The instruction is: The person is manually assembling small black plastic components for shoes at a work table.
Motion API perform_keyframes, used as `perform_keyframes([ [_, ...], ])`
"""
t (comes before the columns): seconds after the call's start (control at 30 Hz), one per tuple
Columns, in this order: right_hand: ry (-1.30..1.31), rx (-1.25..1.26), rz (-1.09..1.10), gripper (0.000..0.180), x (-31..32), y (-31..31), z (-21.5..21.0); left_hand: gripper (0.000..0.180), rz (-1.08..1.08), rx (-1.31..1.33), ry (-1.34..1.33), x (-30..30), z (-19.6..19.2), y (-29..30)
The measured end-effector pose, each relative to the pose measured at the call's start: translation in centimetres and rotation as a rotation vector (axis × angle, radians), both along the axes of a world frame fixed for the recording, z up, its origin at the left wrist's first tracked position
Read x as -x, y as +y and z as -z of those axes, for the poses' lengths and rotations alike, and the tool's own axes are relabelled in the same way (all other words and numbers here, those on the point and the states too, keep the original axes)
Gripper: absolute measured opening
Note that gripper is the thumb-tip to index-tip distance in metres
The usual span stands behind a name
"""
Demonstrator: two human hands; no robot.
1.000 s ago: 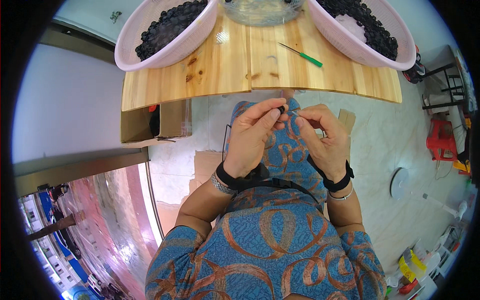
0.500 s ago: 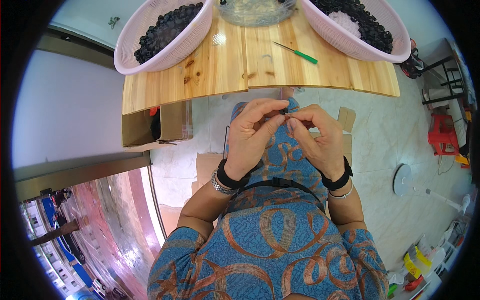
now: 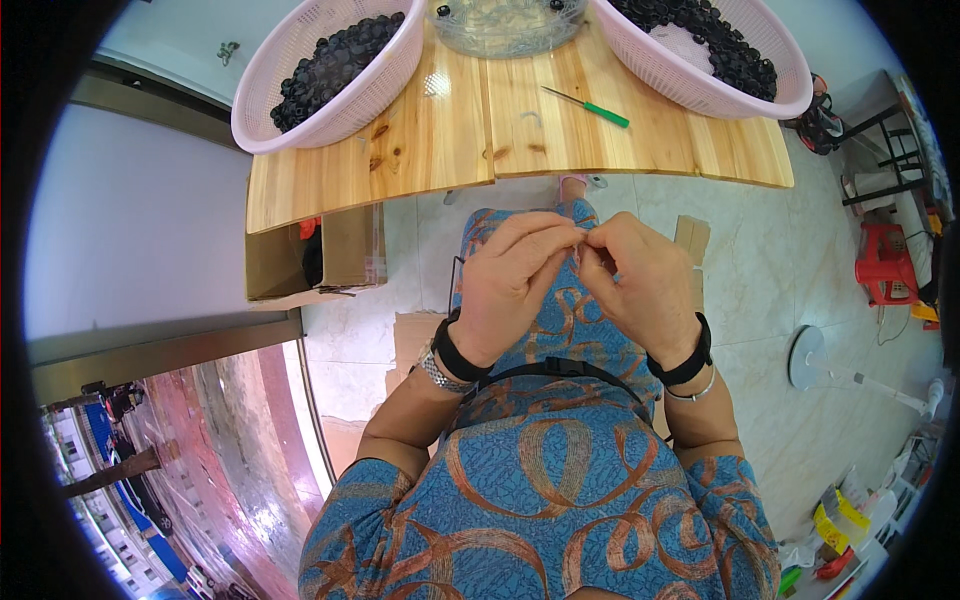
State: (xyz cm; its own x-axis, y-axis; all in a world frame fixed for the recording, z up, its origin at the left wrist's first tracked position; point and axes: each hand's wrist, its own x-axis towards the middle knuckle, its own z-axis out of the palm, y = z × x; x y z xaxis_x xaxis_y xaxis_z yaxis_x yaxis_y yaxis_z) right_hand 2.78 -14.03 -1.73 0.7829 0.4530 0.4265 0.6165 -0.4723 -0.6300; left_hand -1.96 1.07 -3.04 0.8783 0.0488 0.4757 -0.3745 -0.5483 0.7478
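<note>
My left hand (image 3: 522,275) and my right hand (image 3: 640,285) meet fingertip to fingertip above my lap, short of the table's near edge. Both are closed in a pinch. Whatever sits between the fingertips is almost wholly covered by them and too small to name. Beyond my hands, a screwdriver (image 3: 604,114) with a green handle lies on the wooden table (image 3: 440,140). Small black plastic parts (image 3: 338,70) fill much of the left pink basket (image 3: 345,125). Similar black parts (image 3: 735,60) lie in the right pink basket (image 3: 690,85).
A clear plastic tub (image 3: 510,42) stands between the baskets at the back. Under the table's left side is an open cardboard box (image 3: 350,250). At the right are a red stool (image 3: 882,265) and a white fan-like stand (image 3: 806,358) on the tiled floor.
The fingers of my left hand have curled over toward the right fingertips, and both hands have turned knuckles-up. The small dark piece seen between them before is now hidden.
</note>
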Motion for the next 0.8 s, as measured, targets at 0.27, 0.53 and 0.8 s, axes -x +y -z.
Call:
perform_keyframes([
  [0.27,0.209,-0.046,-0.160,0.011,-0.6,-0.9,0.2,0.023,0.039,0.459,0.276,0.5,0.4,-0.2],
  [0.53,0.558,-0.561,-0.192,0.017,-0.5,-0.9,1.8,0.020,0.215,0.959,0.429,-0.6,0.8,0.1],
  [0.8,0.178,-0.551,-0.098,0.026,-1.3,-1.7,1.5,0.017,0.421,1.373,0.698,-1.8,-0.4,-1.1],
])
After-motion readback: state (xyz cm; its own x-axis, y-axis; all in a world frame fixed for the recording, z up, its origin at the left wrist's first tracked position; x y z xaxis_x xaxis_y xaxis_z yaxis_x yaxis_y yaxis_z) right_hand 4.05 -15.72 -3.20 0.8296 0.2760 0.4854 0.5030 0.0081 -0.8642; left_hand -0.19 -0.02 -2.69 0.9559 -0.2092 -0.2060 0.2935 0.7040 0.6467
